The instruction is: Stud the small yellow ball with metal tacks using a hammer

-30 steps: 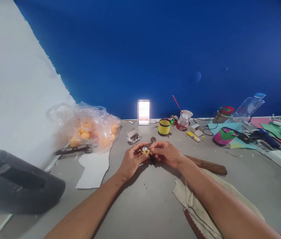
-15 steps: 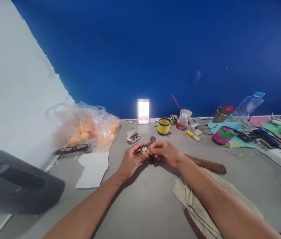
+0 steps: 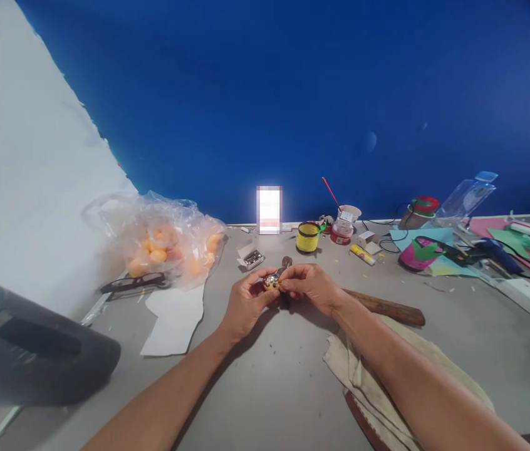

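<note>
Between the fingers of my left hand (image 3: 249,299) is a small yellowish ball (image 3: 271,283) with shiny silver studs over its top. My right hand (image 3: 309,287) is closed in a pinch against the ball's right side; whatever its fingertips hold is too small to make out. Just behind and beneath the hands lies a hammer, its dark head (image 3: 286,263) partly covered by my fingers and its wooden handle (image 3: 396,307) reaching out to the right. A small open box (image 3: 250,257) of shiny metal bits sits beyond my left hand.
At left are a bag of orange fruit (image 3: 156,244), glasses (image 3: 133,283), white paper (image 3: 173,319) and a dark cylinder (image 3: 34,344). A yellow cup (image 3: 308,239), glue stick (image 3: 362,254) and pink basket (image 3: 418,254) stand behind. A cloth (image 3: 387,376) lies under my right forearm.
Both hands stay around the ball, which has turned slightly and shows more studs toward me. The whole view has shifted a little.
</note>
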